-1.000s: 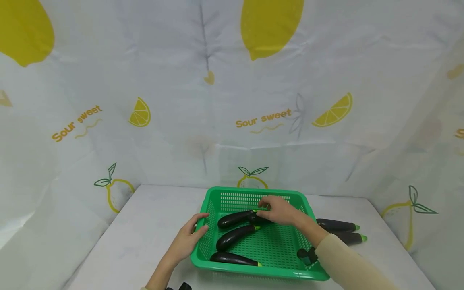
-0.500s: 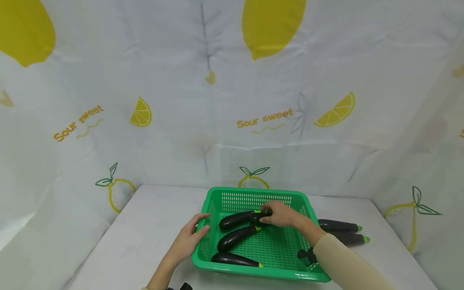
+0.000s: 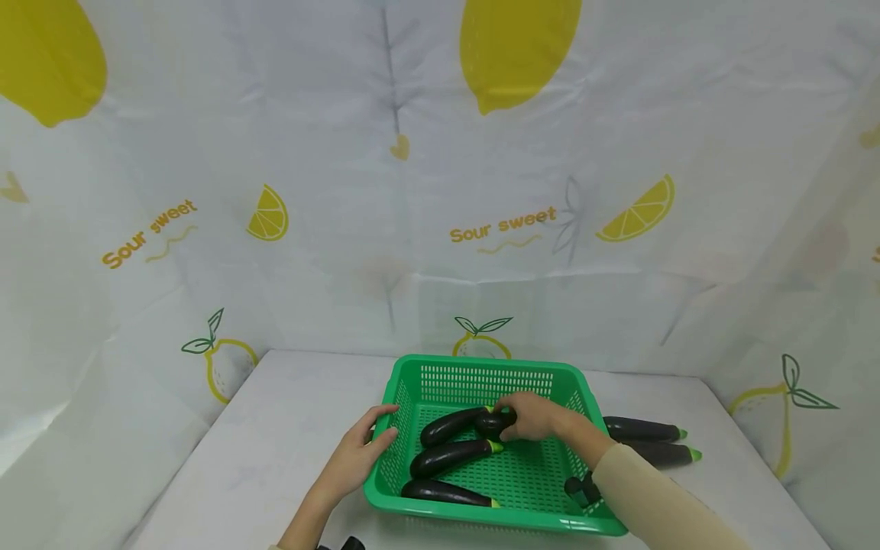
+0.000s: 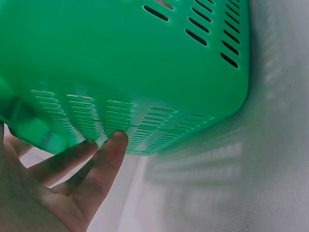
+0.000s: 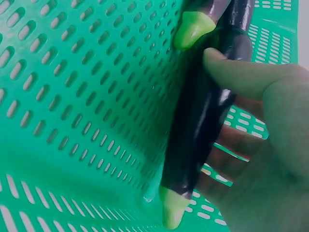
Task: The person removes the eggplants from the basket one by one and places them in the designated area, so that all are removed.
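Observation:
A green slotted plastic basket [image 3: 495, 522] holds several dark purple eggplants with green stem ends. My right hand [image 3: 532, 416] grips one eggplant [image 5: 193, 125] inside the basket, thumb on the near side and fingers behind it. In the head view its rounded end [image 3: 493, 425] rests against a back eggplant [image 3: 450, 428]. Close in front lies a middle eggplant [image 3: 454, 458], and another eggplant [image 3: 447, 492] lies along the front wall. My left hand [image 3: 354, 451] holds the basket's left rim; in the left wrist view, fingertips [image 4: 116, 142] touch the slotted outer wall.
To the basket's right, two more eggplants [image 3: 642, 428] lie on the white table [image 3: 234, 466], partly behind my right forearm. A white sheet [image 3: 344, 252] printed with lemons hangs behind and at both sides. A dark wrist device [image 3: 583, 489] overlaps the basket's right side.
My right hand has moved down and toward the basket's front with its eggplant. The back and middle eggplants have shifted slightly forward. My left hand stays at the rim.

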### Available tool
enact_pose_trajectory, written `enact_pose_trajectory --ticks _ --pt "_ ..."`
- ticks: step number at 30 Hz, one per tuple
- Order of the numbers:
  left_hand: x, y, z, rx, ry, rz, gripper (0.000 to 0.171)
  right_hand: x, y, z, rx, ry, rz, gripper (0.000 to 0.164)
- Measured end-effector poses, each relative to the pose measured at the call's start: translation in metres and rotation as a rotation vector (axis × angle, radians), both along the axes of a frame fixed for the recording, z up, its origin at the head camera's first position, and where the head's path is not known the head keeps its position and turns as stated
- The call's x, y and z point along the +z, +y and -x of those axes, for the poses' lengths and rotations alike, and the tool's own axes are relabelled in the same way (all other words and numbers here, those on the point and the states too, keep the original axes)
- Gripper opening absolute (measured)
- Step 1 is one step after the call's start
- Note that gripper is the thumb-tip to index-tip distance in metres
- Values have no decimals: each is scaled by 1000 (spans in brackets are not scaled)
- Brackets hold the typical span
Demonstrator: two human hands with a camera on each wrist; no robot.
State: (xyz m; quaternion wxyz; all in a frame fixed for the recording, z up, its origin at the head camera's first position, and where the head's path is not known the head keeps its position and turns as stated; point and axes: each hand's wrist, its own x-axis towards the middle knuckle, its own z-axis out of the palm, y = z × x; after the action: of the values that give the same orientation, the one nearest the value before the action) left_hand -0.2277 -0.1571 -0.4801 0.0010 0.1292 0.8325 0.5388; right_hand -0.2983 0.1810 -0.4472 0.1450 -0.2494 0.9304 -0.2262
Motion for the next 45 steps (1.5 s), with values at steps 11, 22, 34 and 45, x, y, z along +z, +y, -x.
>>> enact_pose_trajectory --ticks 11,22,34,45 --pt "0 1 -1 10 4 8 44 14 4 1 11 -2 63 46" --pt "1 0 -1 14 -7 8 45 41 5 -9 14 36 131 43" --pt "2 2 -2 22 -8 10 44 65 10 -24 19 67 160 38" --pt "1 2 -1 36 -8 9 43 83 23 -37 18 112 168 39"
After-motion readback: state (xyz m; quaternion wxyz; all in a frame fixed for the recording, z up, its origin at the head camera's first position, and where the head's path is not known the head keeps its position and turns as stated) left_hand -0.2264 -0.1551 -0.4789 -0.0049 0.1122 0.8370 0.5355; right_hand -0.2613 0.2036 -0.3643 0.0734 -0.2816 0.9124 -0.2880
